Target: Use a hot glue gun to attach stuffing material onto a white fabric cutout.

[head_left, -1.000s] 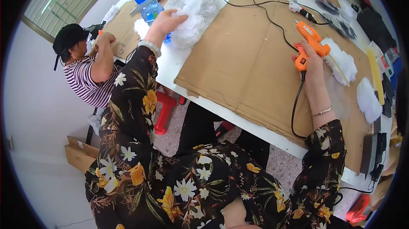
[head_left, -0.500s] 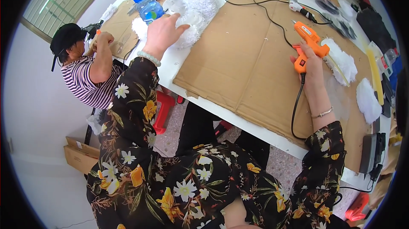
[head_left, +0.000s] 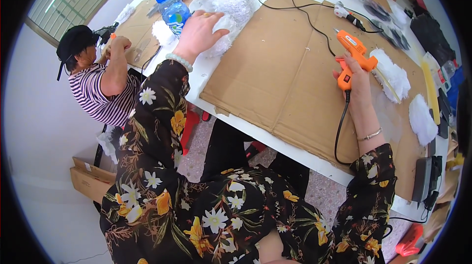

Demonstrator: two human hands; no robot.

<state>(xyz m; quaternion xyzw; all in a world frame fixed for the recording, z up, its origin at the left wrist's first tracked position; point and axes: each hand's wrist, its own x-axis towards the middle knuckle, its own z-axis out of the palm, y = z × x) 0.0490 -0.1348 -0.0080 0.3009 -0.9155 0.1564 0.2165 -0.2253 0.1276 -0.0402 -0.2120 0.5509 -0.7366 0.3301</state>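
Left of cardboard point(head_left: 265, 82): left hand point(head_left: 200, 32) over white fluff point(head_left: 237, 2), fingers parted. Above cardboard: right hand point(head_left: 359, 81) gripping glue gun point(head_left: 355, 48). Reaching step, I'd judge; pickup needs a pinch.

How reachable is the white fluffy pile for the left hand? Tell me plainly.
Likely yes: the left hand looks empty and is at the near edge of the white fluffy pile. The blue-capped bottle is off to the left, leaving the way free.
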